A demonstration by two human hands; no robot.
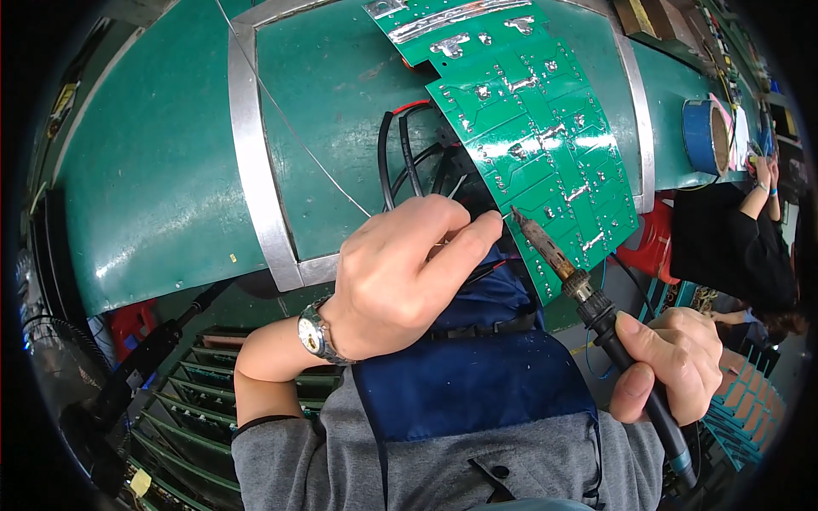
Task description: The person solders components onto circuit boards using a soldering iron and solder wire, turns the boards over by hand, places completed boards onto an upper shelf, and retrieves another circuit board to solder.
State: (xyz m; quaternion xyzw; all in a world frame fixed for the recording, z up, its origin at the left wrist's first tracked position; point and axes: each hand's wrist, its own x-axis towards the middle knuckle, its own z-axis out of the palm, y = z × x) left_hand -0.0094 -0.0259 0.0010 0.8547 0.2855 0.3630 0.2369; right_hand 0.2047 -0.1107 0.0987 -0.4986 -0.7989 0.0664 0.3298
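A soldering iron with a black handle lies in the grip of my right hand. Its darkened tip points up and left, at the left edge of a large green circuit board whose soldered side faces up. Close to that tip, my left hand pinches a thin solder wire between thumb and forefinger. The wire trails up and away to the far left. Black and red cables come out from under the board's left side. Whether the tip touches a joint is hard to tell.
A silver metal frame is set on the green bench top. At the right stand a blue tape roll and a red stool. A rack of boards is low at left. Another person works at the far right.
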